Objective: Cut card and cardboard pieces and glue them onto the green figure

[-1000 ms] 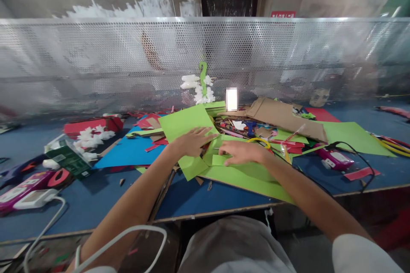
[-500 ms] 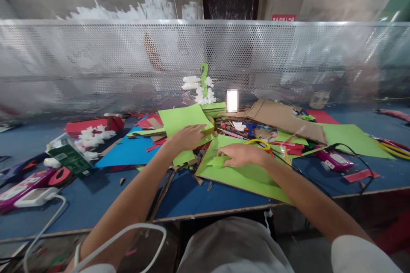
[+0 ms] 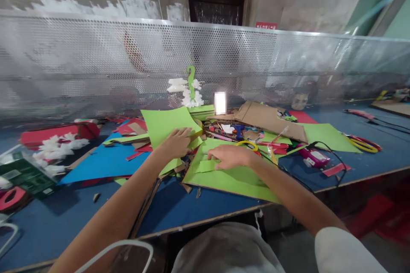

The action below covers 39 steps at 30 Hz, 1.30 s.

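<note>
Left hand (image 3: 176, 141) slid farther from right hand (image 3: 229, 156) vs 1st pic: L fingers stretched over lime rectangular paper sheet (image 3: 165, 121), prob keeping it aside; R half-curled at small lime paper strip (image 3: 206, 166), prob steadying, can't tell either grip

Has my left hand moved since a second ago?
Yes: your left hand has moved left, judged against the green hook at the back, widening its gap from your right hand.

The green sheets (image 3: 165, 124) looked like smooth matt paper to me, the brown flap (image 3: 270, 122) cardboard, the perforated screen (image 3: 96, 57) shiny metal.
</note>
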Motion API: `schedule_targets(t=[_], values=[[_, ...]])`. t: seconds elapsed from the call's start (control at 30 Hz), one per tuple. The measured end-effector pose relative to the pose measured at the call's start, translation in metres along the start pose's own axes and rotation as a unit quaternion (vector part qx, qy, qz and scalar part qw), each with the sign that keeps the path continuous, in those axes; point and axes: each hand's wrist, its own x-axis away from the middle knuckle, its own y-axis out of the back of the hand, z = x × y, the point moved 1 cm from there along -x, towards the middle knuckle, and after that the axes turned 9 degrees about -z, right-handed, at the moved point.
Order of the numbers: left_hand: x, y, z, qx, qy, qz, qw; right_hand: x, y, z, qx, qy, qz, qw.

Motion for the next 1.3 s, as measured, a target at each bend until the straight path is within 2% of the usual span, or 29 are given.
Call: schedule_targets(t=[0.2,0.5,0.7,0.83,0.9,0.93,1.0,1.07,1.13,1.2,1.27,1.3], values=[[0.002,0.004,-0.002,0.028,0.0,-0.001,1.0,-0.004,-0.002,-0.005,-0.012,-0.018,0.024,0.999],[-0.002,0.017,-0.016,0.023,-0.023,-0.01,0.999,-0.003,0.002,-0.003,-0.001,0.001,0.024,1.0],[-0.009,0.023,-0.017,0.021,0.0,-0.041,0.999,-0.002,0.003,-0.006,-0.054,0.004,-0.013,0.998],[-0.015,0.03,-0.011,0.107,0.083,-0.115,0.984,-0.002,0.007,-0.014,-0.155,-0.046,-0.09,0.983],[-0.017,0.033,-0.004,0.206,0.153,-0.17,0.952,-0.003,0.007,-0.021,-0.226,-0.074,-0.159,0.958],[-0.018,0.034,0.0,0.265,0.184,-0.2,0.925,-0.004,0.007,-0.025,-0.266,-0.084,-0.194,0.941],[-0.02,0.036,0.006,0.392,0.221,-0.258,0.855,-0.007,0.005,-0.032,-0.346,-0.106,-0.25,0.898],[-0.02,0.038,0.009,0.516,0.231,-0.288,0.773,-0.01,0.004,-0.037,-0.415,-0.141,-0.292,0.85],[-0.02,0.04,0.006,0.618,0.241,-0.272,0.697,-0.012,0.004,-0.039,-0.464,-0.17,-0.33,0.805],[-0.02,0.043,-0.005,0.694,0.251,-0.214,0.64,-0.014,0.004,-0.041,-0.484,-0.173,-0.36,0.778],[-0.021,0.045,-0.02,0.738,0.242,-0.152,0.611,-0.016,0.003,-0.042,-0.486,-0.166,-0.386,0.766],[-0.021,0.046,-0.028,0.747,0.233,-0.135,0.607,-0.017,0.002,-0.043,-0.487,-0.163,-0.398,0.76]])
